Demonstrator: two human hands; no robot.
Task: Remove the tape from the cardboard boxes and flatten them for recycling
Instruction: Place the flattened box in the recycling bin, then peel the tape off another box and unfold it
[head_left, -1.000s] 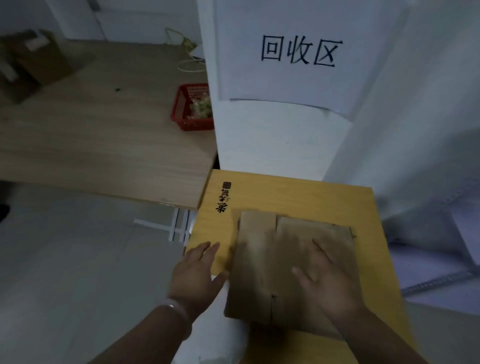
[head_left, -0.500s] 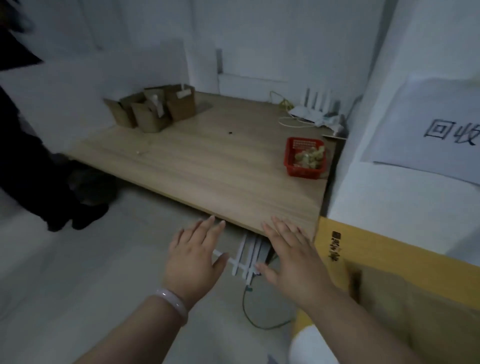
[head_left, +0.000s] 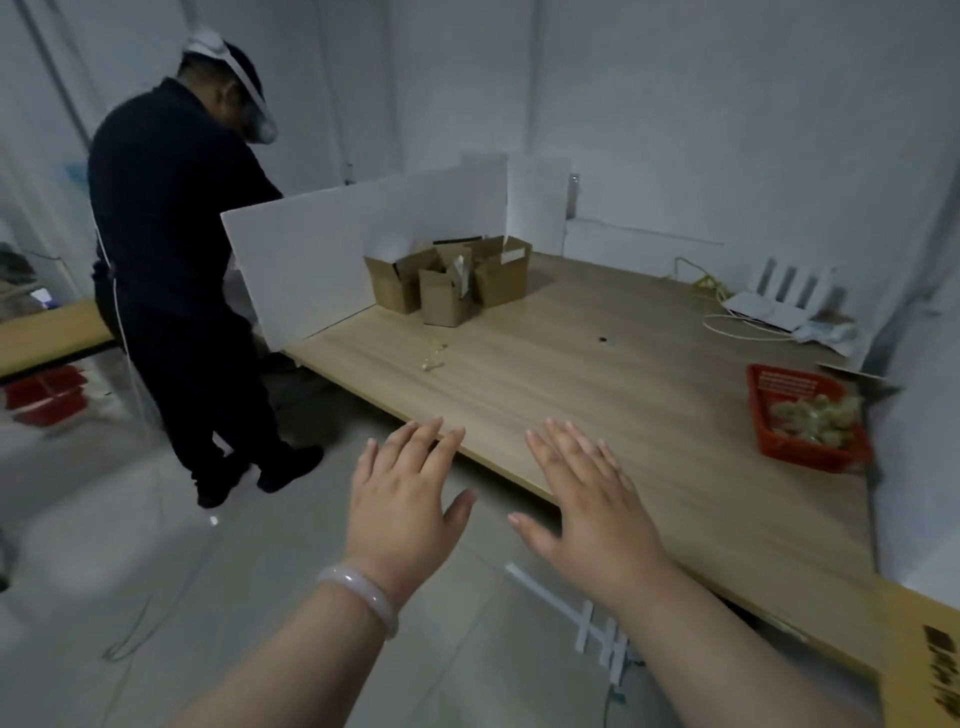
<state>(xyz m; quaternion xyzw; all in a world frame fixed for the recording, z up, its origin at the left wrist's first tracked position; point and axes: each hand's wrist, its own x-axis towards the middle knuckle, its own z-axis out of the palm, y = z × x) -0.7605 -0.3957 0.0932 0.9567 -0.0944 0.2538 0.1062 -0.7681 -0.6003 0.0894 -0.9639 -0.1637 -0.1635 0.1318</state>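
Fingers spread, both hands empty: left hand (head_left: 402, 506), right hand (head_left: 589, 506) over table (head_left: 597, 395) front edge; cardboard boxes (head_left: 449, 280) far corner, contents unclear; basket (head_left: 805, 426) contents blurred.

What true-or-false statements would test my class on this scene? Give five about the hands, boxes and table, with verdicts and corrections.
1. The left hand and the right hand are open and hold nothing. True.
2. The cardboard boxes lie flattened on the table. False: they stand upright, unflattened, by the white divider.
3. The red basket sits on the floor. False: it sits on the table.
4. A bracelet circles the left wrist. True.
5. Another person stands left of the table. True.
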